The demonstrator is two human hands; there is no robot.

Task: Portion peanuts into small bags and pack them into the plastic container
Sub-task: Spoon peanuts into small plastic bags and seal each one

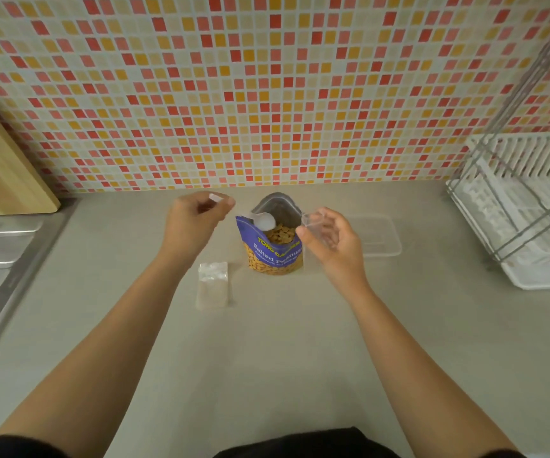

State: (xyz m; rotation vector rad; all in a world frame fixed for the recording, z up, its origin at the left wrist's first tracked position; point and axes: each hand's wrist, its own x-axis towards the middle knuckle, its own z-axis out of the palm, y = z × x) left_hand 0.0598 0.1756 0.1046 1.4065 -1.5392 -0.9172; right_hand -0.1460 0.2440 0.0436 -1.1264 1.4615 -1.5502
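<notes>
Two hands flank the peanut bag (275, 256). Your left hand (197, 219) pinches the scoop (264, 221), its bowl pointing right over the open mouth. Your right hand (336, 246) grips a small clear bag (316, 223) just right of it, with the plastic container (382, 236) behind.

The blue foil peanut pouch (275, 251) stands on the grey counter (300, 342) between the left hand (197, 219) and right hand (333, 242). The stack of small clear bags (213, 285) lies just before the left hand, and the clear rectangular plastic container (382, 241) lies right of the right hand.
</notes>
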